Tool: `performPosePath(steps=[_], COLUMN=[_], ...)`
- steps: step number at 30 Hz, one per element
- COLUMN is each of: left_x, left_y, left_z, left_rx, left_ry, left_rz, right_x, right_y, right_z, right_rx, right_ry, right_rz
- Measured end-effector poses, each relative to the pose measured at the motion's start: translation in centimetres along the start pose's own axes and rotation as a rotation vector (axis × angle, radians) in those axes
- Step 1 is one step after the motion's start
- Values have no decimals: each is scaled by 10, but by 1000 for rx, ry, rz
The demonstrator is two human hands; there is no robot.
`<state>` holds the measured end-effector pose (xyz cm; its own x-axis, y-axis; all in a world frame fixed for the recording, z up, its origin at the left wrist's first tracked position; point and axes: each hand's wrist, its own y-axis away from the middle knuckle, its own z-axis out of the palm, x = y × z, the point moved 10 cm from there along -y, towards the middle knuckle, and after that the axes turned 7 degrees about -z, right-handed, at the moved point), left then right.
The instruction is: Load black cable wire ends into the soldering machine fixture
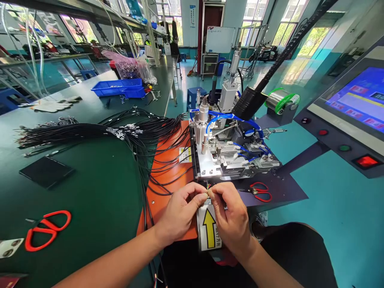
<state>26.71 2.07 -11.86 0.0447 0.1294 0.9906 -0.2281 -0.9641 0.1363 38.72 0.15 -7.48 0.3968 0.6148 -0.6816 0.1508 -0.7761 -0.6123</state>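
Observation:
My left hand and my right hand meet at the front of a metal machine. Both pinch the thin coloured wires of a cable end, thumbs and forefingers almost touching. The wire tips fan upward between the fingers; the rest of that cable is hidden. Just below the fingertips lies a white plate with a yellow arrow. To the left, black cables run over an orange board from a large bundle on the green table.
Red-handled scissors lie right of the machine, and orange-handled scissors on the green table. A solder wire spool and a screen panel stand to the right. Blue trays sit farther back.

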Motion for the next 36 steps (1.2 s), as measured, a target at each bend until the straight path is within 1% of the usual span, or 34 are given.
performPosePath(steps=[4,9,14,17,19,20,23,25,26,28,29,30,31,32,33,34,35,36], left_x=[-2,-4,6,13,23,31,62,77,80,79,75,73,72,71,70,64,55,45], left_y=[-2,-2,5,8,11,12,25,38,43,51,54,55,53,49,42,33,25,19], left_z=[-9,-11,-6,-5,-6,-5,1,9,14,26,32,35,35,32,25,16,9,4], left_rx=[57,72,63,67,63,53,-4,-67,-108,-206,-251,-273,-259,-213,-137,-64,-14,11], left_ry=[119,191,94,12,-72,-137,-391,-561,-649,-818,-874,-891,-868,-811,-726,-633,-540,-449], left_rz=[12,4,16,67,150,216,501,675,732,781,777,763,732,671,581,453,305,173], right_x=[5,9,15,16,15,13,9,7,8,7,7,6,8,13,20,27,33,34], right_y=[-2,-4,3,9,12,13,20,28,34,46,51,53,53,49,43,35,27,20], right_z=[9,12,11,11,11,11,11,12,12,15,16,16,14,9,1,-10,-23,-35], right_rx=[45,-26,-103,-123,-153,-180,-301,-390,-432,-514,-550,-575,-578,-550,-493,-417,-333,-261], right_ry=[-141,-220,-273,-332,-375,-397,-486,-573,-623,-734,-791,-836,-852,-821,-742,-624,-485,-346], right_rz=[184,317,426,492,536,553,617,694,748,867,916,948,954,930,879,807,713,608])
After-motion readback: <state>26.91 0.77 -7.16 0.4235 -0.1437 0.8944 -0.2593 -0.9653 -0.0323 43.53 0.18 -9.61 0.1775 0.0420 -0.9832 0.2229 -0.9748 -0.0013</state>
